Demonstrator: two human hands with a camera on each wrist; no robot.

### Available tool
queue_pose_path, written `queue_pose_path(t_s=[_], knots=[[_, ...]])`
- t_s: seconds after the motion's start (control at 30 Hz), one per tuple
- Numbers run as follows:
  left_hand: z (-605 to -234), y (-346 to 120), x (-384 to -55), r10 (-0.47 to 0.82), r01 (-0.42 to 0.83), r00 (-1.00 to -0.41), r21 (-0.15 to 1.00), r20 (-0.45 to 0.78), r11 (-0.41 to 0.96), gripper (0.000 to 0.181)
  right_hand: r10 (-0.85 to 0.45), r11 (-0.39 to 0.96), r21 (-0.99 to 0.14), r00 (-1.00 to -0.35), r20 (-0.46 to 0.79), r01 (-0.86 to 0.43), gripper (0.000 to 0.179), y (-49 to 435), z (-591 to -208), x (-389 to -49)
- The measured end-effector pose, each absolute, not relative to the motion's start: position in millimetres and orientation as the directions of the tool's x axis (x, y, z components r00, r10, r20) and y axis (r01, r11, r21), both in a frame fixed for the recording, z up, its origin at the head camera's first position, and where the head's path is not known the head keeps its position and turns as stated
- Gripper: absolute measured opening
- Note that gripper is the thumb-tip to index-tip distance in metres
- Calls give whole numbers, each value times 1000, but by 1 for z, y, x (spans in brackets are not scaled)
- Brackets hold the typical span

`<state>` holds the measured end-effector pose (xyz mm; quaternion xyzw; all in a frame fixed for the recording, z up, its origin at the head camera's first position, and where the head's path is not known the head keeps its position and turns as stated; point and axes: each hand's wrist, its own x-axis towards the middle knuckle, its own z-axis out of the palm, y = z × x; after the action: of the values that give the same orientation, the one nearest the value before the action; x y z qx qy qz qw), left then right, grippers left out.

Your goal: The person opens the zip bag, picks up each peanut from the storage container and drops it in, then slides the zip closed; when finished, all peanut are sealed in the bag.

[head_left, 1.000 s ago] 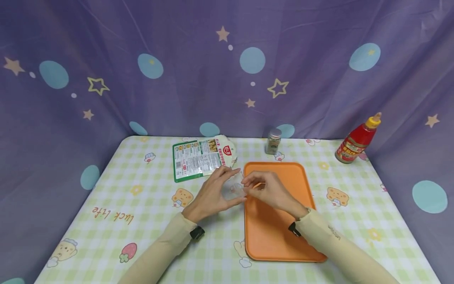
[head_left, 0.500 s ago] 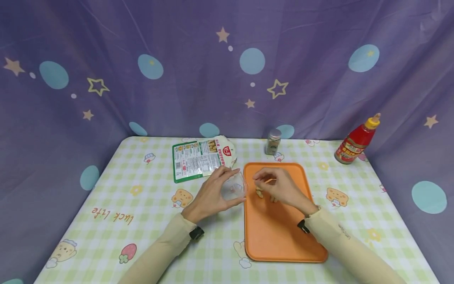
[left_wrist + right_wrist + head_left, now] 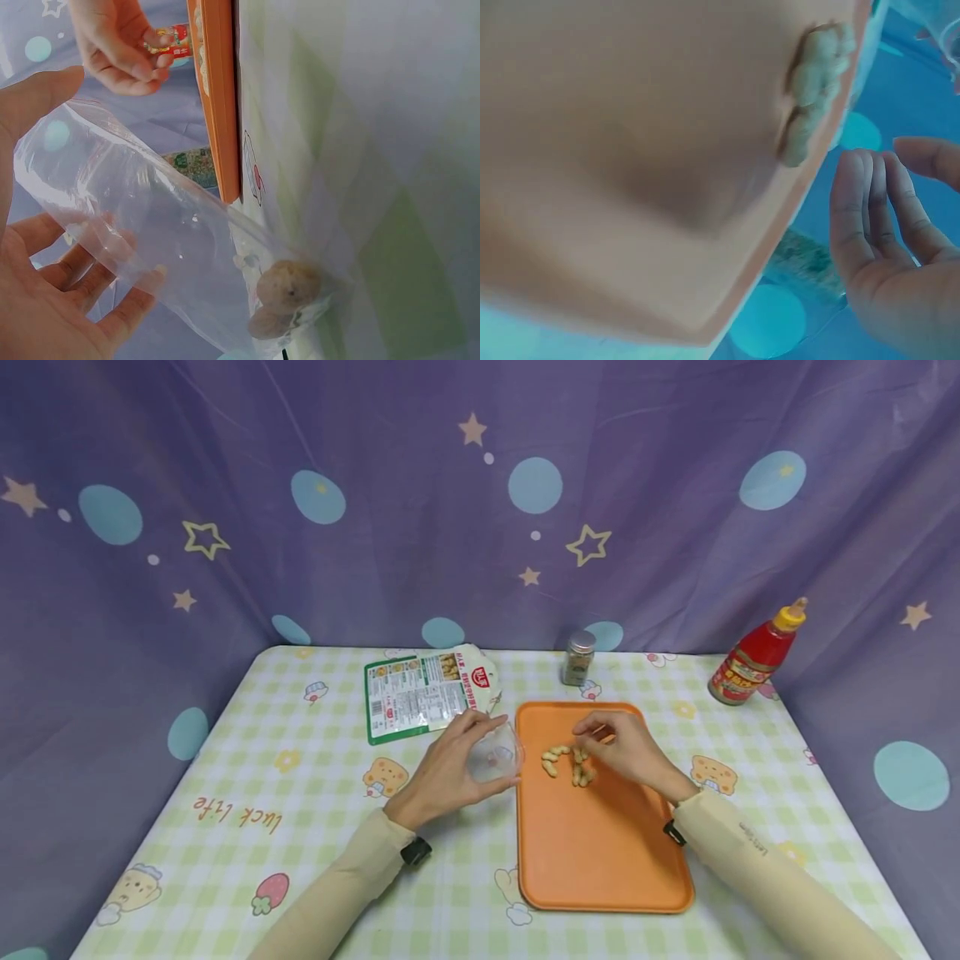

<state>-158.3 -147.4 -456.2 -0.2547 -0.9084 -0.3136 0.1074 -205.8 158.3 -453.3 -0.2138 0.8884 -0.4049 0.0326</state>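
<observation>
My left hand (image 3: 448, 770) holds a clear plastic bag (image 3: 491, 755) at the tray's left edge, thumb and fingers around its spread mouth. In the left wrist view a peanut (image 3: 289, 289) shows in the bottom of the bag, by the tablecloth. Several peanuts (image 3: 582, 772) lie in a small group on the orange tray (image 3: 600, 852). Over the tray, just right of these peanuts, is my right hand (image 3: 626, 747). Its fingers (image 3: 849, 202) are loosely bent with the thumb apart, and nothing shows between them in the right wrist view.
A green-and-white food packet (image 3: 416, 697) lies flat behind my left hand. Beyond the tray stands a small spice jar (image 3: 578, 662). A red sauce bottle (image 3: 752, 658) with a yellow cap stands at the back right. A purple curtain (image 3: 375, 568) closes off the back.
My right hand has moved from the mouth of the bag rightward over the tray. Peanuts have come into sight on the tray. My left hand and the bag have stayed in place.
</observation>
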Motion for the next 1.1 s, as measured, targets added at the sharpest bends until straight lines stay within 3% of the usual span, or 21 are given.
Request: queue_pose_path(t_s=[0.3, 1.1], knots=[[-456, -147, -159, 394, 524, -851, 517, 348, 677, 87, -356, 633, -726, -934, 38, -271, 10, 169, -461, -209], [-457, -148, -158, 398, 530, -848, 515, 351, 674, 89, -376, 690, -666, -927, 5, -284, 11, 159, -467, -217]])
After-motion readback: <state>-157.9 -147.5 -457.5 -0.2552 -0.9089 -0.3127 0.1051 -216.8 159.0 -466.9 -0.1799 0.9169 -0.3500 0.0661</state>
